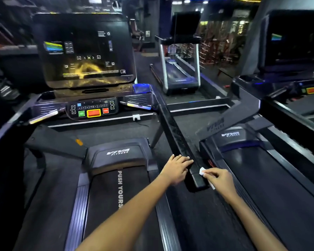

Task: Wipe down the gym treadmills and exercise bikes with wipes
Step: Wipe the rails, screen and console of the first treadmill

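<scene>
Both forearms extend forward from the lower edge of the view. The left hand [176, 169] lies on the near end of the black handrail [178, 140], fingers straight and flat on its top surface; this grip is relaxed and clamps nothing. The right hand [218, 179] is positioned just beside the rail's end, on its right side. Its grip is closed: thumb and fingers pinch a small white wipe [202, 171], and the wipe touches the right edge of the handrail near the end cap. A further strip of white shows below the same hand, against the rail end.

The handrail belongs to the left treadmill [116, 187] and runs diagonally up and away toward that machine's console. The running belt of this treadmill carries the text "PUSH YOURS", partly hidden by the left forearm. Its motor cover [118, 154] is marked "VIVA FITNESS".

To the right of the handrail, a second treadmill [261, 178] stands parallel, with the same marking on its cover.

Further away, the control panel [93, 109] of the left treadmill shows a green button, a large red button with a yellow border, and a smaller red button. Above it, the dark display screen [83, 51] is tilted and shows faint icons and a small coloured graph.

At far right, the screen [294, 42] of the second treadmill is dark. In the background, a third treadmill [179, 69] with silver uprights stands on the gym floor, facing the opposite way.
</scene>
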The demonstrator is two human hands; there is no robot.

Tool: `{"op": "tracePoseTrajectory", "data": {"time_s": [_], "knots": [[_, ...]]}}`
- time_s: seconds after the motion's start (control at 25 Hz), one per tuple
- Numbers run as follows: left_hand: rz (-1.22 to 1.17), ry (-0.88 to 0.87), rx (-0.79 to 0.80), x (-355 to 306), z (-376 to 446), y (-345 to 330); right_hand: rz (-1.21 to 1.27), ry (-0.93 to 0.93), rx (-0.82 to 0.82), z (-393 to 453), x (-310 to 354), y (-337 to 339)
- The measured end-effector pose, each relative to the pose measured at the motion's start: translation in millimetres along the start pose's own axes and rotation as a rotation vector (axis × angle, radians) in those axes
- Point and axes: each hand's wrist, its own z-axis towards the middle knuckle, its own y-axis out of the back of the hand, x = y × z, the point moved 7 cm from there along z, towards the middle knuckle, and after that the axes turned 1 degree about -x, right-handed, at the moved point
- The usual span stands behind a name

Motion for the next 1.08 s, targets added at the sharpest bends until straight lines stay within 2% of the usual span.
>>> {"op": "tracePoseTrajectory", "data": {"time_s": [0.16,0.4,0.52,0.68,0.84,0.96,1.04,1.08], "knots": [[-0.02,-0.092,0.008,8,5,3,-0.023,-0.008,-0.153,-5,18,-7],[0.002,-0.22,-0.023,16,13,4,-0.044,-0.072,-0.268,-14,14,-4],[-0.024,-0.281,-0.079,29,24,7,-0.097,-0.031,-0.255,0,27,-18],[0.014,-0.231,-0.062,60,42,3,-0.191,0.164,-0.255,-16,23,-23],[-0.008,-0.25,-0.072,77,56,-5,-0.183,0.091,-0.296,4,28,-28],[-0.109,-0.278,-0.169,79,55,-6,-0.298,0.172,-0.25,5,48,-51],[-0.157,-0.317,-0.236,81,56,-3,-0.314,0.221,-0.289,-4,51,-45],[-0.169,-0.341,-0.264,83,57,-1,-0.3,0.181,-0.334,-6,46,-39]]}}
